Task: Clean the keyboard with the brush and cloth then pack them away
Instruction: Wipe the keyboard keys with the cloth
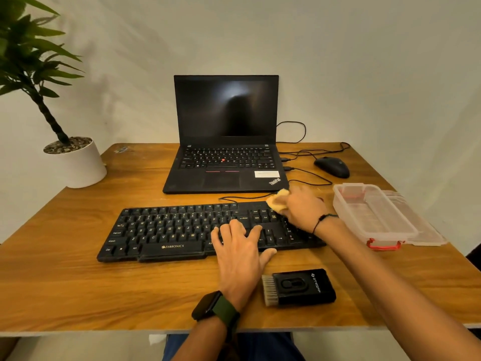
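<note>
Two hands are on the keyboard (pixel 208 230), which lies with its long axis left to right across the desk (pixel 78 282). The left hand (pixel 239 251) rests flat with fingers spread and straight over the keys near the arrow cluster, holding nothing and seemingly steadying the board. The right hand (pixel 302 207) presses a yellow cloth (pixel 277 203) against the far right corner, above the numpad, its fingers bent over the bunched fabric. From that grip nearly the whole keyboard stretches away to the left, so any further wiping would probably run leftward along the rows, and the left hand lies in that path. The brush (pixel 296 286) lies on the desk just in front of the keyboard's right end, its bristles pointing left and its black body running to the right; it sits close beside the left thumb, well nearer that hand than the right. The clear box (pixel 374 214) stands open to the right of the keyboard, its lid beside it, close to the right wrist. By this layout the brushing looks finished, the cloth stage is under way, and packing is not yet begun; the right hand is better placed for the box.
</note>
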